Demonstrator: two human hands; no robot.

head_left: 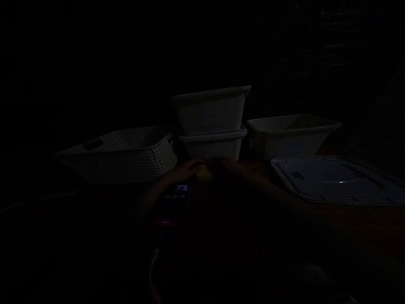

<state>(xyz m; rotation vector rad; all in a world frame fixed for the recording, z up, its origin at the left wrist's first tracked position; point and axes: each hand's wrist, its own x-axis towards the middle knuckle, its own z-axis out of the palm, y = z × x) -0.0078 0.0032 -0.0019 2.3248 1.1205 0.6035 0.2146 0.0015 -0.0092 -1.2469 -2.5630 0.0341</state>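
The scene is very dark. My left hand reaches in front of the stacked tubs, its fingers closed at the left edge of a small yellow thing whose kind I cannot make out. Across from it, my right hand is at the right side of the yellow thing, its fingers lost in shadow. Just behind both hands stands a lidded pale tub, and a second pale tub rests on top of it. Below my left hand lies a phone with a running timer on its screen.
A pale perforated basket stands at the left. To the right is another pale tub, with a flat pale lid lying in front of it on the reddish-brown surface. A white cable runs below the phone.
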